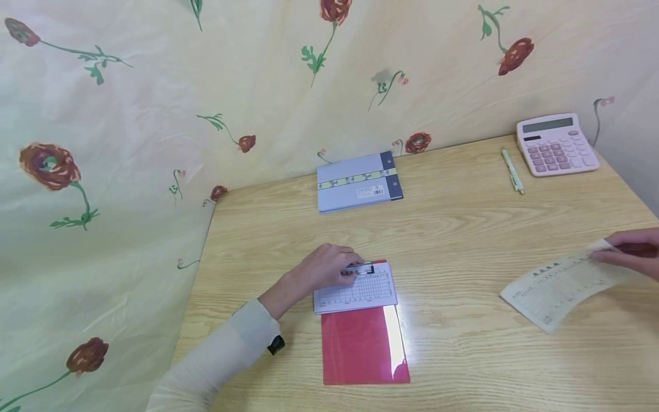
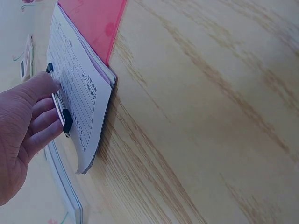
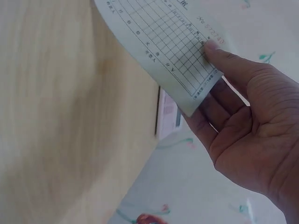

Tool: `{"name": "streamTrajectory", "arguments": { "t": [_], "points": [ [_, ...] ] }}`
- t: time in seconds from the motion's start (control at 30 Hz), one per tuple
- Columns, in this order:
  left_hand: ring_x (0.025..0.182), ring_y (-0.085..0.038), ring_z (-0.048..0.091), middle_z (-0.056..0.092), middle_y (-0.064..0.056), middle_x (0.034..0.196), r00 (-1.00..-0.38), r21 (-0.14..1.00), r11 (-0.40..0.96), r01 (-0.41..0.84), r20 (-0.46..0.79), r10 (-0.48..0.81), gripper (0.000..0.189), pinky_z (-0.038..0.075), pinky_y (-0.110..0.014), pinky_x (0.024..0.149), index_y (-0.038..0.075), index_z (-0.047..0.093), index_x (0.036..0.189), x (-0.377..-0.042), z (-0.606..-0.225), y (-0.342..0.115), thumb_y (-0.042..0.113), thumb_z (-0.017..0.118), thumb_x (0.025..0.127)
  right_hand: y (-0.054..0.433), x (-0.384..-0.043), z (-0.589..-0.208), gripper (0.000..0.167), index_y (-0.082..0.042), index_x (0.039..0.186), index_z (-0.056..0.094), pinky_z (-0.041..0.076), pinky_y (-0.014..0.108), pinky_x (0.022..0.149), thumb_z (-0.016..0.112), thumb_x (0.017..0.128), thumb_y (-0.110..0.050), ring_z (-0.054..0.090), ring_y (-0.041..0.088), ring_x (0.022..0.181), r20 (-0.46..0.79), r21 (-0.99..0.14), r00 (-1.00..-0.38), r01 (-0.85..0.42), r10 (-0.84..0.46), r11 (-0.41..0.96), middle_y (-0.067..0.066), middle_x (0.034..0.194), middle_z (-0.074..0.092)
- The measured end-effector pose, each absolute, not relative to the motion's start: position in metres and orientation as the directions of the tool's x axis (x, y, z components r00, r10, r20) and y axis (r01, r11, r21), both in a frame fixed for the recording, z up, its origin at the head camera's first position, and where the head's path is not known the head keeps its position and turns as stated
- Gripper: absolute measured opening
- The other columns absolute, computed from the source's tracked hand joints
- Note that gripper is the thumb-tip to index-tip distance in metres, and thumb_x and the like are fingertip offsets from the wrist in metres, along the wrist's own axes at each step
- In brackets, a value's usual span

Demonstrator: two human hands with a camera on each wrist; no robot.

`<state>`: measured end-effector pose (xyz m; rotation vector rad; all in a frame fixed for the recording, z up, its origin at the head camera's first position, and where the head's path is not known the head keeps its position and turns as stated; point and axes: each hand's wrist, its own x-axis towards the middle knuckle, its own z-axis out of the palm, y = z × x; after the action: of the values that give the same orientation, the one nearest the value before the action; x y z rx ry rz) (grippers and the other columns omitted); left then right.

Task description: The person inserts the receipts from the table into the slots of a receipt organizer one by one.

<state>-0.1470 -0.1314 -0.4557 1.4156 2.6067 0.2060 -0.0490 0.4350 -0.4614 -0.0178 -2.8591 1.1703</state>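
Observation:
A red clipboard (image 1: pixel 355 349) lies on the table, with a pad of printed forms (image 1: pixel 329 298) across its upper part. My left hand (image 1: pixel 325 268) pinches the metal clip (image 1: pixel 366 267) at the top, thumb over the forms and fingers behind. In the left wrist view, the clip (image 2: pixel 60 102) has black ends and one corner of the forms curls up. Off to the right, my right hand (image 1: pixel 630 252) holds a thin printed receipt slip (image 1: pixel 556 289) by one end, its other end slanting down over the table. A red number shows on the slip (image 3: pixel 163 51) in the right wrist view.
At the back by the flowered wall covering lies a light blue binder (image 1: pixel 350 194). A pale green pen (image 1: pixel 512 170) lies beside a pink calculator (image 1: pixel 558 146) at the back right. A black object (image 1: pixel 276 345) shows beneath my left sleeve (image 1: pixel 226 355).

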Motion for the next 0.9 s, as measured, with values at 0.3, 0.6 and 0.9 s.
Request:
{"name": "streamTrajectory", "arguments": {
  "t": [0.3, 0.6, 0.9],
  "points": [
    [0.075, -0.003, 0.06, 0.078, 0.0, 0.113, -0.532, 0.201, 0.536, 0.82, -0.076, 0.843, 0.031, 0.042, -0.011, 0.061, 0.011, 0.078, 0.126, -0.147, -0.456, -0.132, 0.017, 0.075, 0.095, 0.376, -0.073, -0.407, 0.01, -0.004, 0.081, 0.083, 0.045, 0.009, 0.06, 0.09, 0.078, 0.003, 0.059, -0.012, 0.072, 0.044, -0.64, -0.987, -0.145, -0.152, 0.754, -0.006, 0.077, 0.077],
    [0.076, -0.004, 0.061, 0.078, -0.001, 0.114, -0.532, 0.192, 0.538, 0.821, -0.09, 0.842, 0.031, 0.043, -0.012, 0.063, 0.011, 0.079, 0.126, -0.148, -0.455, -0.131, 0.018, 0.075, 0.096, 0.329, -0.101, -0.383, 0.018, -0.01, 0.093, 0.085, 0.033, 0.026, 0.051, 0.079, 0.09, 0.006, 0.05, 0.007, 0.063, 0.05, -0.678, -0.931, -0.297, -0.361, 0.673, -0.01, 0.079, 0.071],
    [0.08, -0.003, 0.064, 0.079, 0.0, 0.11, -0.522, 0.196, 0.525, 0.828, -0.072, 0.85, 0.029, 0.049, -0.012, 0.07, 0.011, 0.079, 0.123, -0.149, -0.456, -0.131, 0.017, 0.077, 0.095, 0.262, -0.115, -0.387, 0.014, -0.009, 0.109, 0.082, 0.037, 0.025, 0.045, 0.07, 0.103, -0.014, 0.049, 0.013, 0.051, -0.178, -0.85, -0.862, -0.108, -0.475, 0.515, 0.001, 0.083, 0.072]
  ]
}}
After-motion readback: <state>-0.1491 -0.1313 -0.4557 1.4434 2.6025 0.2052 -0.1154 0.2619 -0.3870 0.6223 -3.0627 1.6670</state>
